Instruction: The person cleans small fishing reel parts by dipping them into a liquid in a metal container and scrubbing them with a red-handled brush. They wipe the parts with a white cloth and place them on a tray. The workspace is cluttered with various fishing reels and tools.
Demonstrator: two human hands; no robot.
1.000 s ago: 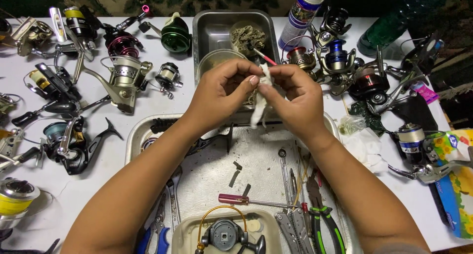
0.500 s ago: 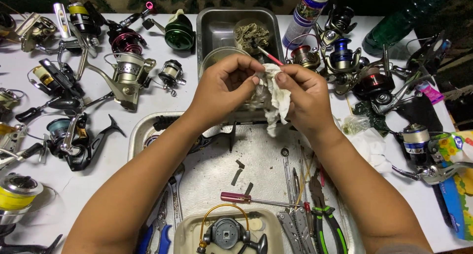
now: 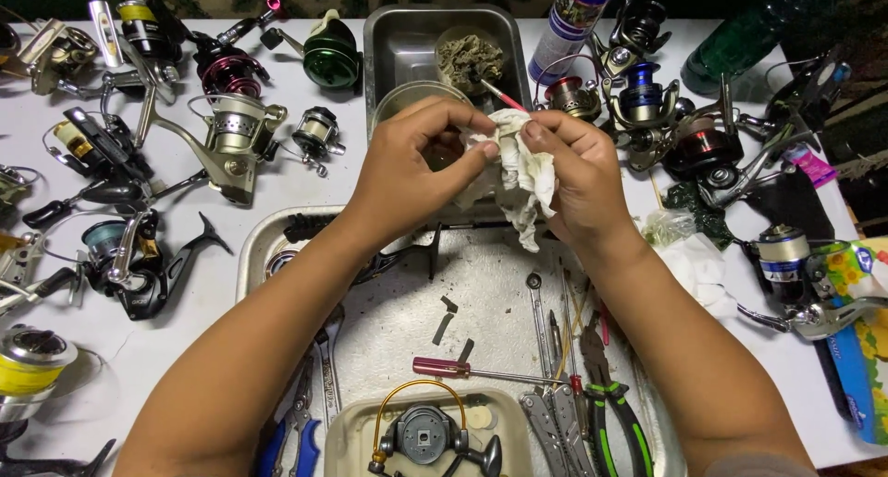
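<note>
Both my hands meet above the metal work tray, pinching a crumpled, stained white cloth. My left hand grips the cloth's left side with thumb and fingertips. Closed around its right side is my right hand, and a loose end hangs down below it. Any small part inside the cloth is hidden. Below my arms the tray holds a red-handled screwdriver, wrenches, pliers and small loose parts.
Several fishing reels lie on the white table to the left and right. A deep steel pan with a grimy bowl sits at the back, beside a spray can. A beige tray with a reel body is nearest me.
The cloth has been bunched up between my fingers and shifted slightly; my hands stay together over the tray, fingers working it.
</note>
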